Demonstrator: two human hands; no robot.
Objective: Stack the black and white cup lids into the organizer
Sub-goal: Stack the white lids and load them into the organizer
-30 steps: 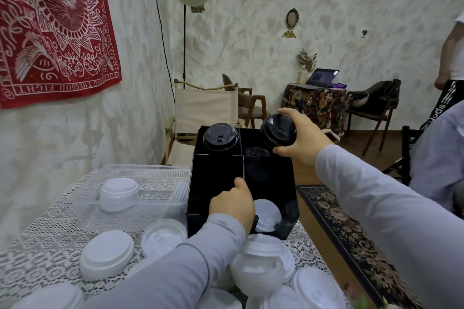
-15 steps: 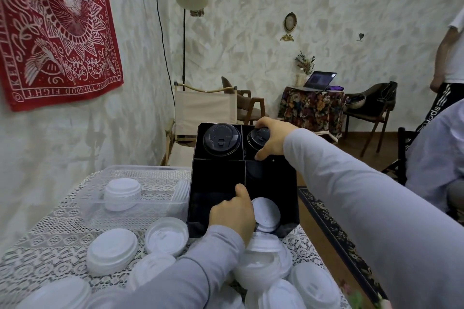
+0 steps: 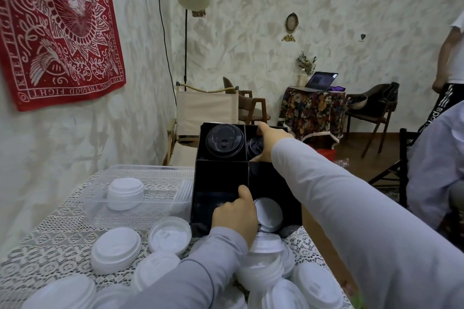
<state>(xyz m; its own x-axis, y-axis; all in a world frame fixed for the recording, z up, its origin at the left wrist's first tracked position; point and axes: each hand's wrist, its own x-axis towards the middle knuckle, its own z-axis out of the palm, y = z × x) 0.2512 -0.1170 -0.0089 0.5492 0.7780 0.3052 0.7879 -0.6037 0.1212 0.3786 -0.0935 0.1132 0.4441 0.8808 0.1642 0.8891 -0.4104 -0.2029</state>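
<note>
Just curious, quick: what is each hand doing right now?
Left hand: grips the organizer.
Right hand: holds a black lid.

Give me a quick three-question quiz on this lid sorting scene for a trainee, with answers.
1. True or false: the right hand holds a white lid.
2. Which organizer compartment holds a white lid? A far left, B near right, C far right.
3. Fill in: the far-left lid is ___ in colour.

Key: 1 false, it holds a black lid; 2 B; 3 black.
</note>
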